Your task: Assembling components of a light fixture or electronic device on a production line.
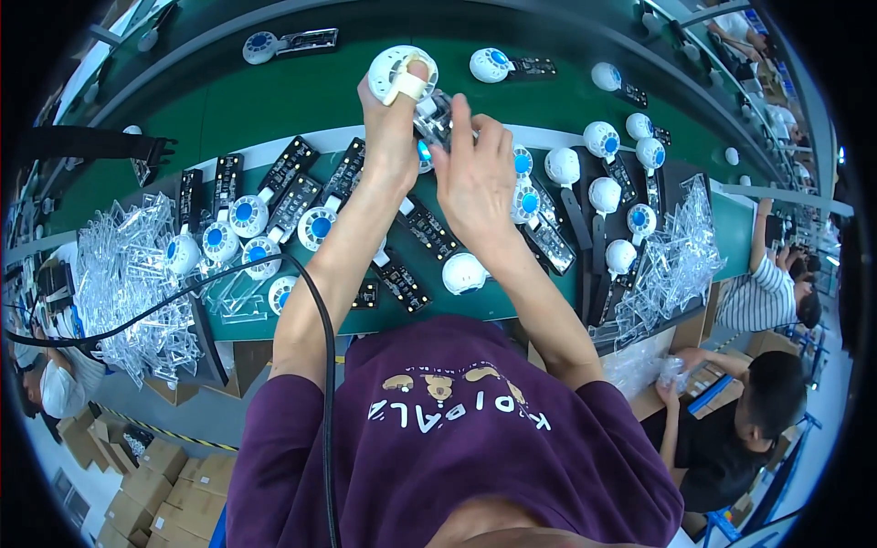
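Observation:
My left hand grips a white round-headed device over the green work surface. A pale wrap covers that hand's thumb, which presses on the white head. From the head runs a dark, partly clear handle toward my right hand. The right hand is at this handle with its fingers apart; the thumb lies below and the index finger points up, slightly blurred. A small blue glow shows between the hands. Nearest to my forearms lie similar devices, one a white head with a blue disc, with black circuit-board handles.
Piles of clear plastic strips lie at the left and right. More devices rest on the far green belt. A black cable crosses my left arm. A co-worker sits at the lower right; cardboard boxes stand lower left.

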Motion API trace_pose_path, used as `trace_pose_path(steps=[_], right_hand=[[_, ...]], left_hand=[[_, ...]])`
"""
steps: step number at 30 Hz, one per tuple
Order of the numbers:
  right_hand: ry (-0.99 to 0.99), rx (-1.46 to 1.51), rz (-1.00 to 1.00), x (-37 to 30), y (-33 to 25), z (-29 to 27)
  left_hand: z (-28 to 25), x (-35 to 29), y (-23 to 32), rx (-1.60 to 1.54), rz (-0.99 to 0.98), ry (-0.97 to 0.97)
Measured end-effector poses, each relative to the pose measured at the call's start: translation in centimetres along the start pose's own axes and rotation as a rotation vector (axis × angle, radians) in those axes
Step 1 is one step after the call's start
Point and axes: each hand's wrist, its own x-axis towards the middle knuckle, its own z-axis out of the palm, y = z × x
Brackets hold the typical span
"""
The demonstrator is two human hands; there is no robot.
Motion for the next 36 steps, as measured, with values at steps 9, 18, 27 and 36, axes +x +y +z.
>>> trace_pose_path(steps=[9, 18, 27, 36], right_hand=[[0.028, -0.084, -0.069, 0.5, 0.3, 1.0], [-0.035, 0.570, 0.299, 3.7, 1.9, 3.2], [0.152, 0.991, 0.717, 7.2, 1.2, 8.0], [0.193, 0.062, 0.226, 4.8, 19.0, -4.1]], left_hand=[[0.1, -1.5, 2.0, -0.098, 0.051, 0.061], [-2.8, -0.4, 2.2, -0.046, -0.163, -0.046], [-1.5, 0.4, 3.0, 0.224, 0.338, -0.009], [-16.1, 20.2, 2.7, 0.823, -0.198, 0.156]])
